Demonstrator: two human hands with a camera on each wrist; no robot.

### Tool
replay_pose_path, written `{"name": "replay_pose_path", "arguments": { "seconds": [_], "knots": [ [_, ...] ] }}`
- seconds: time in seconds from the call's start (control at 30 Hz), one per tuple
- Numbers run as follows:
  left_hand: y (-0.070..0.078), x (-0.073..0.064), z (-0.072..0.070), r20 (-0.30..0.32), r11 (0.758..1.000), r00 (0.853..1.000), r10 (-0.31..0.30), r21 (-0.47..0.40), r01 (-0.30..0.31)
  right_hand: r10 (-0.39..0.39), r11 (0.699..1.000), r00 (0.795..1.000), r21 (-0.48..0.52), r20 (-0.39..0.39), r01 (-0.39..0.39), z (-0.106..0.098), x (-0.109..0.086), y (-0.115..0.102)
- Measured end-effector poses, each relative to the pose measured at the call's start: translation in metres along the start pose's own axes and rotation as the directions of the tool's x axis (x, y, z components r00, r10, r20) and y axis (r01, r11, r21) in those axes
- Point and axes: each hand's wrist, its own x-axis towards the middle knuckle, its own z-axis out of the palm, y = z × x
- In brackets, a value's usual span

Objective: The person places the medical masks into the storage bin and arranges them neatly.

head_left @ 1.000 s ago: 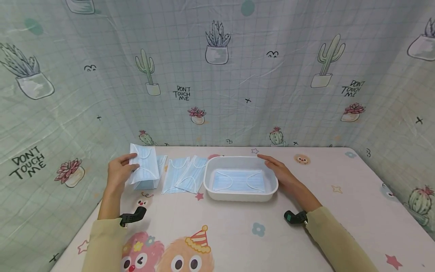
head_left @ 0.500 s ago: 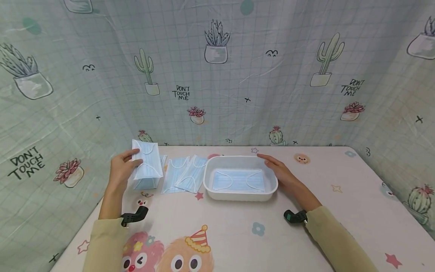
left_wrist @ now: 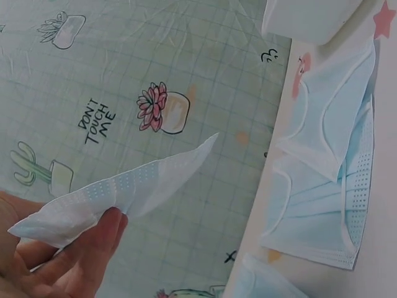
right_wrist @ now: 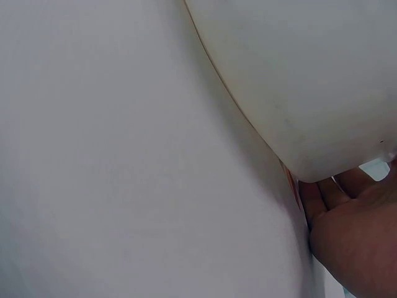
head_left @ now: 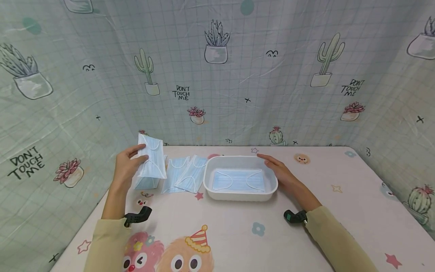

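A folded blue mask is pinched by the left hand before the printed curtain. Two more masks are seen overlapping on the table edge, below a white tub.

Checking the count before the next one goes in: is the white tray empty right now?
No, one blue mask already lies flat inside the white tray.

I see a tray mid-table w/ one mask in it; loose masks lie just left; my left hand holds another mask further left; right hand touches tray's right side.
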Motion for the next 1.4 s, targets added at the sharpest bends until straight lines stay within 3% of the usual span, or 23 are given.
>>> {"name": "replay_pose_path", "arguments": {
  "seconds": [0.47,0.8,1.13,1.4],
  "knots": [
    [0.018,-0.012,0.009,0.048,0.993,0.993,0.112,0.020,-0.113,-0.006,1.000,1.000,0.019,0.011,0.006,-0.001,-0.002,-0.001],
    [0.018,-0.014,0.015,0.081,0.974,0.970,0.228,-0.005,-0.229,0.010,1.000,1.000,0.007,0.002,-0.010,0.000,0.000,0.000],
    [0.023,-0.020,0.024,0.107,0.966,0.960,0.258,-0.028,-0.257,0.008,1.000,1.000,-0.007,0.005,-0.008,-0.001,0.000,0.000],
    [0.026,-0.022,0.028,0.135,0.950,0.940,0.312,-0.055,-0.307,0.026,0.997,1.000,0.067,0.018,-0.027,-0.001,0.000,0.001]
  ]
}}
